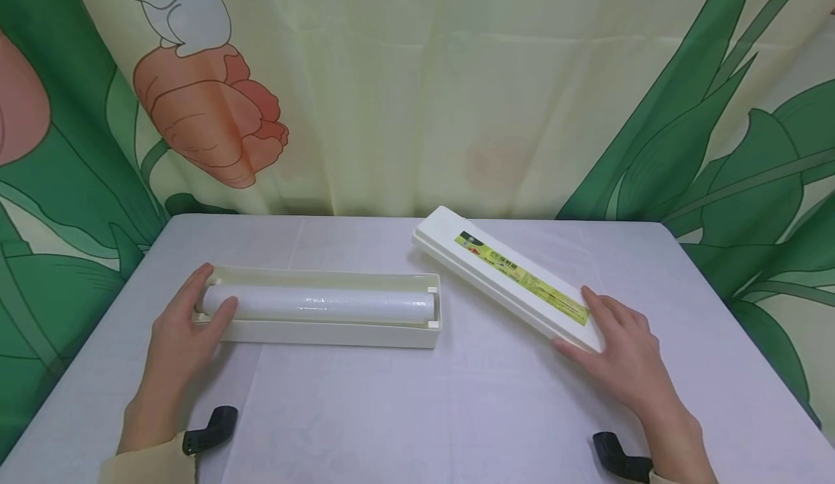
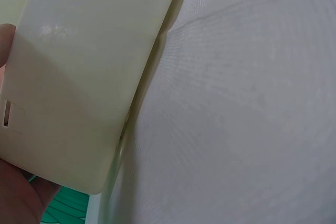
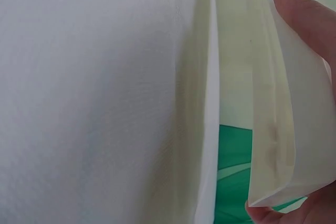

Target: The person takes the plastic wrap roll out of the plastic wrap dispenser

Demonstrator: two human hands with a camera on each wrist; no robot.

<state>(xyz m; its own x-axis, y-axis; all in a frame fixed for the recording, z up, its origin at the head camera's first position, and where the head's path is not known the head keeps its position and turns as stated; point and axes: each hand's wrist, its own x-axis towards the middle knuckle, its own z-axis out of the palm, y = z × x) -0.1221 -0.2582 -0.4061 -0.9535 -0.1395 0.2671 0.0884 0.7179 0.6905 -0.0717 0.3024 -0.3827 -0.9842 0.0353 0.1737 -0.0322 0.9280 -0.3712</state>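
Observation:
A long white cling film box (image 1: 339, 335) lies lidless on the left half of the table, its length running left to right. Inside it sits a roll of cling film (image 1: 326, 303). My left hand (image 1: 179, 346) grips the box's left end, thumb at the front and fingers around the end. To the right, my right hand (image 1: 626, 346) holds the near end of the white lid (image 1: 485, 274) between thumb and fingers. The lid slants away to the left, its yellow-green label up. From the right wrist view, the lid's underside (image 3: 273, 129) stands off the cloth at this end.
A white cloth covers the table (image 1: 365, 411). Behind it hangs a curtain (image 1: 404, 107) printed with leaves and a carrot. Black wrist mounts (image 1: 212, 430) stick out inward from both wrists.

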